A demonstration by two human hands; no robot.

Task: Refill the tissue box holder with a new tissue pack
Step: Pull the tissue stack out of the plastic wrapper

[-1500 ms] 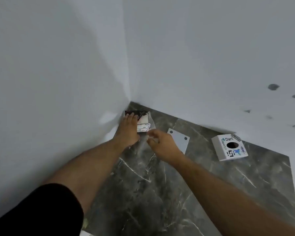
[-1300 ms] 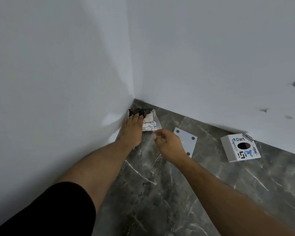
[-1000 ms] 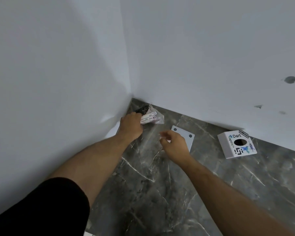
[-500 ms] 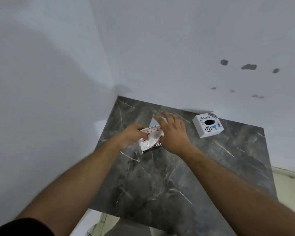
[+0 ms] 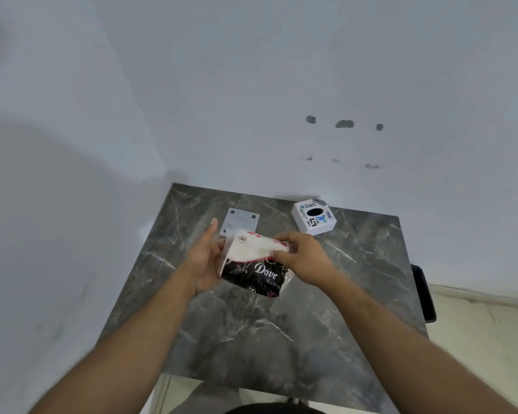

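A tissue pack (image 5: 253,265) in black, white and red plastic, printed "Dove", is held above the middle of the dark marble table (image 5: 263,330). My left hand (image 5: 204,258) supports its left side with fingers extended. My right hand (image 5: 302,258) pinches its upper right edge. The white cube tissue box holder (image 5: 314,220), with a round black hole on top and stickers, stands at the back right of the table. Its flat white base plate (image 5: 240,224) with corner holes lies apart from it, just behind the pack.
White walls close the table in at the left and the back. A black object (image 5: 423,291) sticks out past the table's right edge. Light floor shows at the right and below the front edge.
My left hand lifted the tissue pack out of the back left corner and brought it to the table's middle. My right hand came onto the pack. The view pulled back and shifted right.
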